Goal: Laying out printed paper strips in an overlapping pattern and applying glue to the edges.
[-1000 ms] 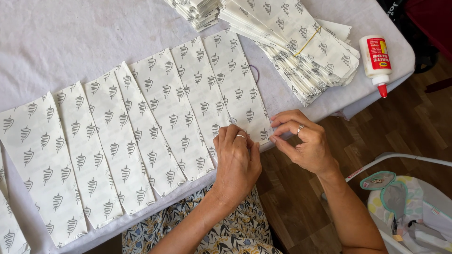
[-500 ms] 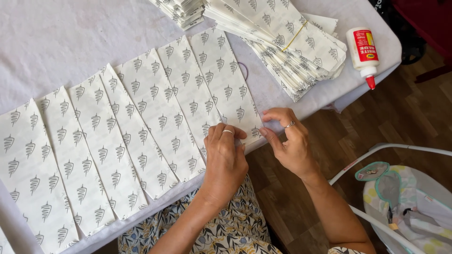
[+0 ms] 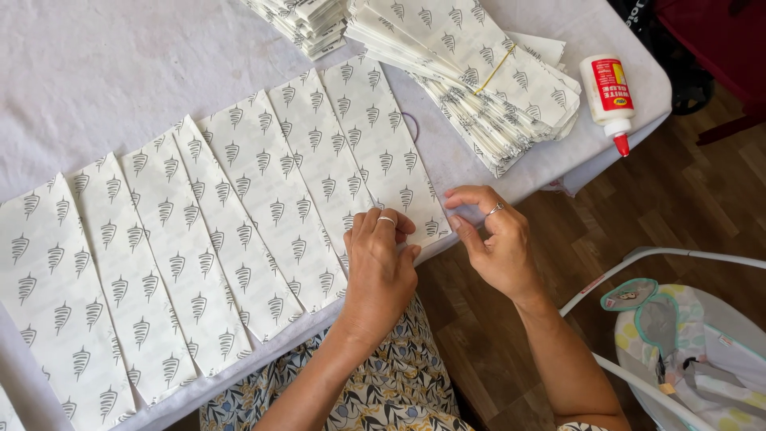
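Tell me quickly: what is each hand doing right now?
Left hand: palm down, fingers curled, pressing the near end of the rightmost patterned paper strip.
Right hand: fingers pinching that strip's near corner at the table edge.

Both forearms are bare. The left hand and right hand each wear a silver ring. A leaf-patterned garment covers the lap.

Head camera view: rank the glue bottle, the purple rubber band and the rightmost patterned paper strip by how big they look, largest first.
1. Rightmost patterned paper strip
2. Glue bottle
3. Purple rubber band, partly tucked under the strip, so its full size is unsure.
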